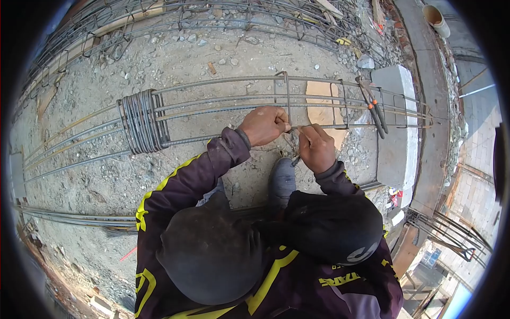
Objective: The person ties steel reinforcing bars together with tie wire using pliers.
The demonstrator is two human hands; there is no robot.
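Observation:
A long rebar cage (212, 106) lies across the ground before me, with several bars running left to right. My left hand (264, 125) is closed in a pinch at the near bar, beside the foot of a square stirrup (287, 95). Close to its right, my right hand (316, 148) has its fingers curled shut at the same bar. Thin dark strands that look like tie wire (291, 141) show between and below the hands; what the left fingertips grip is too small to tell. Pliers with orange and black handles (376, 111) rest on the bars to the right.
A tight stack of stirrups (142, 122) hangs around the bars at left. Pale concrete blocks (396, 127) support the right end. A tan flat piece (323, 103) lies under the cage. More rebar cages (212, 18) lie behind; loose bars (79, 217) lie near my feet.

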